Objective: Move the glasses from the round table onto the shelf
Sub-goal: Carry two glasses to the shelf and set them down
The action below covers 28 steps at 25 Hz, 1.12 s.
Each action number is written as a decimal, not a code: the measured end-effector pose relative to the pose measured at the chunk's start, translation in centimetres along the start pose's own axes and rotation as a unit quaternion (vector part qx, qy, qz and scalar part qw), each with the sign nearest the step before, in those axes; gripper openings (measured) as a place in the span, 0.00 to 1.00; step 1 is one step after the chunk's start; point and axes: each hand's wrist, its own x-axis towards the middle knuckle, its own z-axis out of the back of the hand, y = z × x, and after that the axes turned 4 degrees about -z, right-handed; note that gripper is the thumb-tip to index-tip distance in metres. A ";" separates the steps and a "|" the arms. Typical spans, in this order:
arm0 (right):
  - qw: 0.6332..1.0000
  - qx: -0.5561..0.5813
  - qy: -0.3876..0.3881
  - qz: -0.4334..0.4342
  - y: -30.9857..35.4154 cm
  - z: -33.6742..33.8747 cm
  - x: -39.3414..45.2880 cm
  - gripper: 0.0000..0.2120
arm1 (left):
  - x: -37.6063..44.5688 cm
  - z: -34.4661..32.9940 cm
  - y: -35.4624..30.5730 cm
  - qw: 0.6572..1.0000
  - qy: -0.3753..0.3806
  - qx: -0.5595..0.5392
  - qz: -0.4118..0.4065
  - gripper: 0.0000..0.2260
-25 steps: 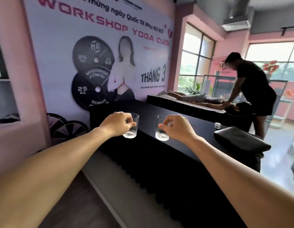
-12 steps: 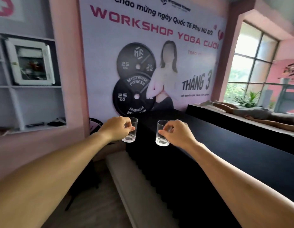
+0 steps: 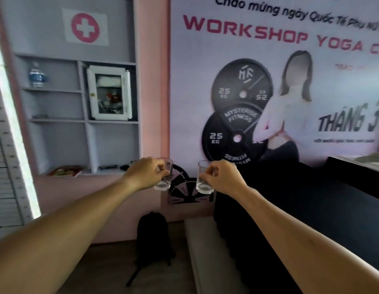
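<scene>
Both arms stretched forward, a small clear drinking glass in each hand, both glasses upright and in mid-air. Left hand with fingers and thumb curled round the left clear glass; right hand pinching the right clear glass at its side. Glasses near each other, not touching, level with the lowest board of the grey wall shelf.

Shelf set into a pink wall on the left, split into open compartments. In the upper left compartment, a plastic water bottle; to its right, a white-framed glass-fronted cabinet. On the bottom board, a flat red-and-yellow book and small dark items too blurred to name. Above the shelf, a white sign with a red-circled cross.

Ahead, a large printed yoga workshop banner showing black weight plates. Below right, a long black padded bench. On the floor beneath the hands, a black backpack against the wall.
</scene>
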 end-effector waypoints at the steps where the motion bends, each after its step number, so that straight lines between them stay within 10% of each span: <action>1: 1.000 0.003 0.010 0.013 0.3 -1.1 2.5 0.09 | 1.2 0.0 1.5 1.000 -0.013 0.004 0.016 0.08; 28: 0.955 0.071 0.169 0.234 26.6 -42.3 42.9 0.09 | 15.8 8.1 51.8 0.966 -0.077 0.093 0.230 0.08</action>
